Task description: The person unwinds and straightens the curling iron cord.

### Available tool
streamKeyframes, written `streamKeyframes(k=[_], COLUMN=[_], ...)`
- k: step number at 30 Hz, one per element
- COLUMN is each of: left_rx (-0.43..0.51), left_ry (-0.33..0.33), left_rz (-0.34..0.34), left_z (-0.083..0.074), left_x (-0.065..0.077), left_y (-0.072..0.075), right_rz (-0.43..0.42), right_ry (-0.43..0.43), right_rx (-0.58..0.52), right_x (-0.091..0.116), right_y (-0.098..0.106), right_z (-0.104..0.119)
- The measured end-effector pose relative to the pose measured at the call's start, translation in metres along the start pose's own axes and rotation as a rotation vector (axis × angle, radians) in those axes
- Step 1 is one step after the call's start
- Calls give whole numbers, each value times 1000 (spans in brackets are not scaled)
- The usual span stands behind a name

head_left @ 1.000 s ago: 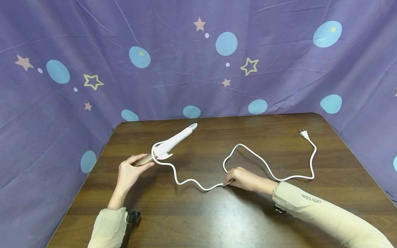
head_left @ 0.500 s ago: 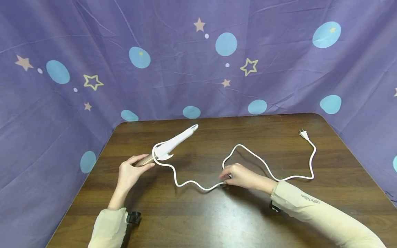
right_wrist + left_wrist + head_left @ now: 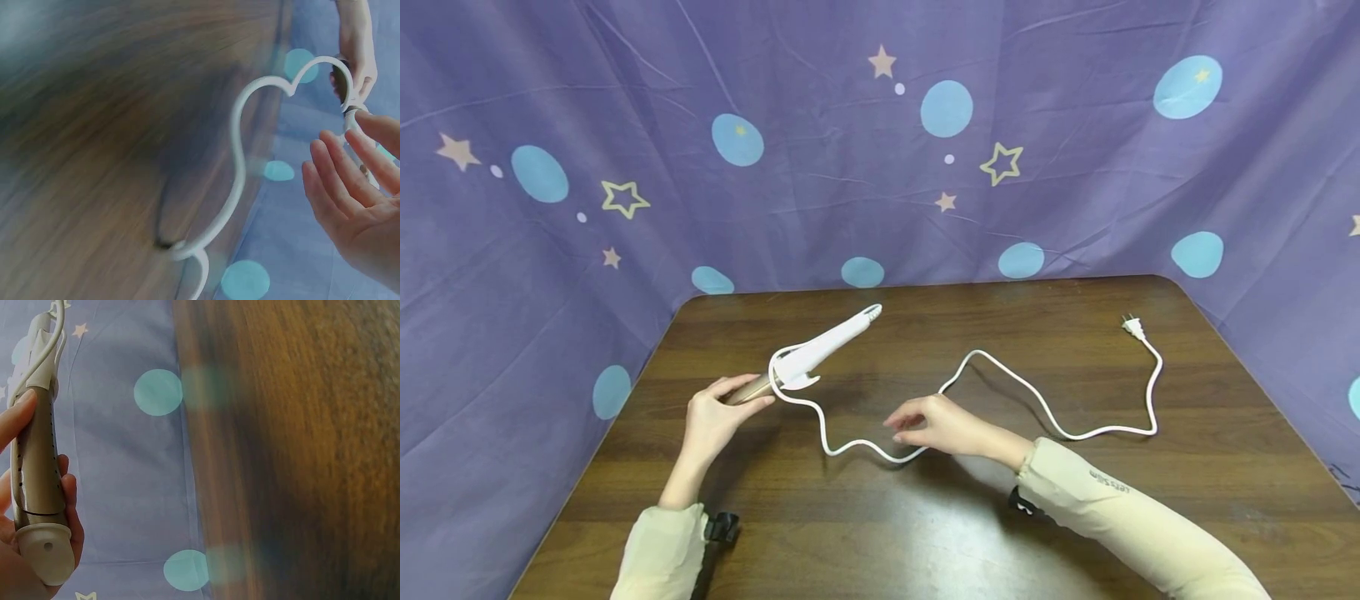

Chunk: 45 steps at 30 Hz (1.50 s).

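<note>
My left hand (image 3: 715, 414) holds a white and gold curling iron (image 3: 820, 350) by its gold barrel. Its white handle points up and to the right in the head view. In the left wrist view, fingers and thumb wrap the barrel (image 3: 42, 456), and the white end cap (image 3: 47, 550) lies by the palm. A white power cord (image 3: 868, 443) loops round the iron where barrel meets handle, then trails right. My right hand (image 3: 951, 427) hovers over the cord's middle with loosely extended fingers, overlapping it in the head view. The right wrist view shows nothing in that palm (image 3: 369, 231).
The cord winds across the brown wooden table (image 3: 880, 533) to a two-pin plug (image 3: 1133, 326) at the far right. A purple curtain (image 3: 820, 200) with stars and blue dots hangs behind the table and along its sides.
My right hand has let go of the cord, its fingers have opened, and it has moved left toward the curling iron. The left hand keeps its hold almost unmoved.
</note>
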State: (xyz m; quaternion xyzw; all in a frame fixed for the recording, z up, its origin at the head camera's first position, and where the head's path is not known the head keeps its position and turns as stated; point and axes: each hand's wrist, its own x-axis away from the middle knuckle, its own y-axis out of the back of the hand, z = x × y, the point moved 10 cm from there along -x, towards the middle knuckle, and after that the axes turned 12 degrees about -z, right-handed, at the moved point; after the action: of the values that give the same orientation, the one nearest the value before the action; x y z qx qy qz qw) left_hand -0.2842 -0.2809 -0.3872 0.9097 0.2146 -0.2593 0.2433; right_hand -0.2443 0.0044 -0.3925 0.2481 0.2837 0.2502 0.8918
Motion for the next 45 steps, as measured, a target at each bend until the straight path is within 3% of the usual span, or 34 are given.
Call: streamKeyframes(k=[5, 7, 10, 11, 19, 24, 28, 29, 32, 33, 36, 39, 40, 45], left_rx=[-45, -68, -114, -172, -215, -214, -211, -179, -136, -77, -94, -114, -162, -105], left_ry=[-8, -2, 18, 26, 40, 37, 31, 24, -3, -14, -26, -27, -24, -57], left_rz=[6, 14, 28, 34, 45, 42, 40, 33, 23, 20, 19, 21, 21, -4], left_z=[-33, -37, -38, -41, -39, -39, -39, -33, -35, -33, -42, -39, -40, 4], left_x=[1, 2, 2, 3, 6, 7, 7, 7, 7, 7, 6, 7, 7, 7], left_y=[2, 2, 1, 2, 3, 3, 3, 3, 3, 3, 4, 4, 4, 1], right_rz=[-1, -5, -22, -27, -52, -55, -46, -47, -66, -74, -97, -121, -129, -156], right_ry=[-56, -95, -137, -146, -210, -271, -310, -319, -344, -349, -362, -364, -367, -361], right_rx=[-86, -135, -195, -215, -324, -408, -448, -462, -494, -509, -542, -545, -543, -538], right_x=[-11, -15, -20, -22, -32, -36, -37, -37, -37, -38, -39, -39, -39, -37], right_y=[-12, -17, -26, -28, -51, -62, -60, -62, -67, -70, -76, -73, -71, -54], right_z=[5, 6, 7, 8, 11, 12, 27, 28, 24, 21, 15, 20, 23, 40])
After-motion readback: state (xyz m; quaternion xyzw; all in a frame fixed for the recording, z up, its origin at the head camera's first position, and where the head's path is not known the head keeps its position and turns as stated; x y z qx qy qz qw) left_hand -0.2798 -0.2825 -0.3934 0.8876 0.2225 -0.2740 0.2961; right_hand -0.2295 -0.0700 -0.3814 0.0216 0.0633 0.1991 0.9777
